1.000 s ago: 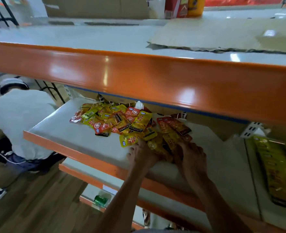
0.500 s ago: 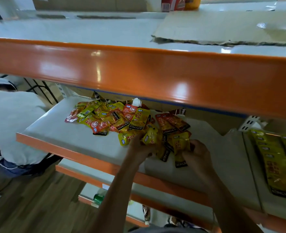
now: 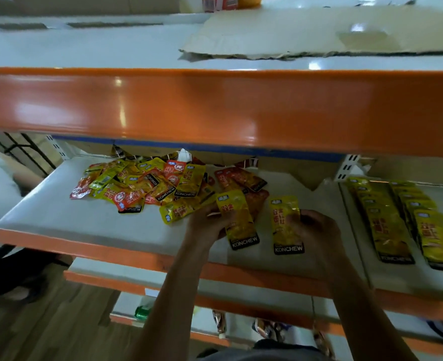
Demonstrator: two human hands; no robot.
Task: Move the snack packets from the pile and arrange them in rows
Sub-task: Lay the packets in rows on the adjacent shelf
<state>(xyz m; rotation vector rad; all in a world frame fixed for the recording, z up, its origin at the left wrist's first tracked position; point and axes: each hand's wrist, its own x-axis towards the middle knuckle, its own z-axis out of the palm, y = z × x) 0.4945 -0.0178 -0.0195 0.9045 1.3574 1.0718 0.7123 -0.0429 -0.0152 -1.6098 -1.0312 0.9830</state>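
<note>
Snack packets (image 3: 147, 186) lie heaped on our shelf (image 3: 59, 217); our left hand (image 3: 210, 225) and right hand (image 3: 317, 230) each pinch one yellow packet.

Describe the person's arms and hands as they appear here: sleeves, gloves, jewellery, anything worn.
Both arms are bare along all of the forearm in view; no sleeve or cuff shows. The left hand and right hand wear no gloves. No watch, bracelet or ring can be seen, though motion blur softens the fingers, so small items cannot be ruled out.

head cam | faces forward-down | close over middle shelf (image 3: 137, 238) | only view
</note>
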